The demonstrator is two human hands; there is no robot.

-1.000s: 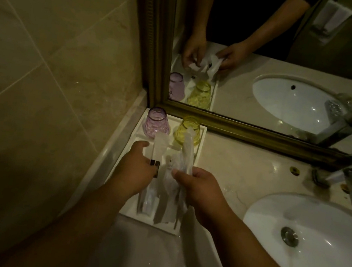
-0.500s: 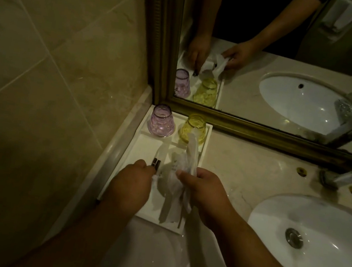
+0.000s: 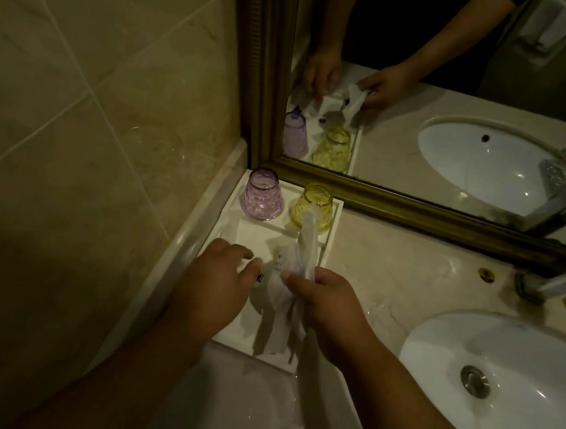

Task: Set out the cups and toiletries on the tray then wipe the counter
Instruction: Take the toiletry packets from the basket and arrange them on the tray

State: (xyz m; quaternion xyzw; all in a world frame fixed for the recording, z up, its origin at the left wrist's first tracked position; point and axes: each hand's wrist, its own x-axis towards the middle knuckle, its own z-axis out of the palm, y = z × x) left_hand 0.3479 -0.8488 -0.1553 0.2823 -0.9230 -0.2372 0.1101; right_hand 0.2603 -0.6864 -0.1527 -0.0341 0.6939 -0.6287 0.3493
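Note:
A white tray point(image 3: 334, 221) lies in the counter's left corner against the wall. At its far end a purple cup point(image 3: 263, 194) and a yellow cup point(image 3: 313, 206) stand upside down, side by side. My right hand point(image 3: 326, 311) is shut on a bunch of white toiletry packets point(image 3: 291, 277) held over the tray's near half. My left hand point(image 3: 217, 285) presses a small white packet point(image 3: 249, 264) flat onto the tray, fingers curled over it; a dark mark shows at its edge. Most of that packet is hidden under my fingers.
A white sink basin point(image 3: 505, 383) is set into the marble counter point(image 3: 394, 266) on the right, with a chrome tap point(image 3: 563, 279) behind it. A gold-framed mirror point(image 3: 420, 211) stands along the back. A tiled wall point(image 3: 88, 114) closes the left side.
My left hand has laid its packet down from upright to flat on the tray. The right hand has stayed over the tray with its bunch of packets.

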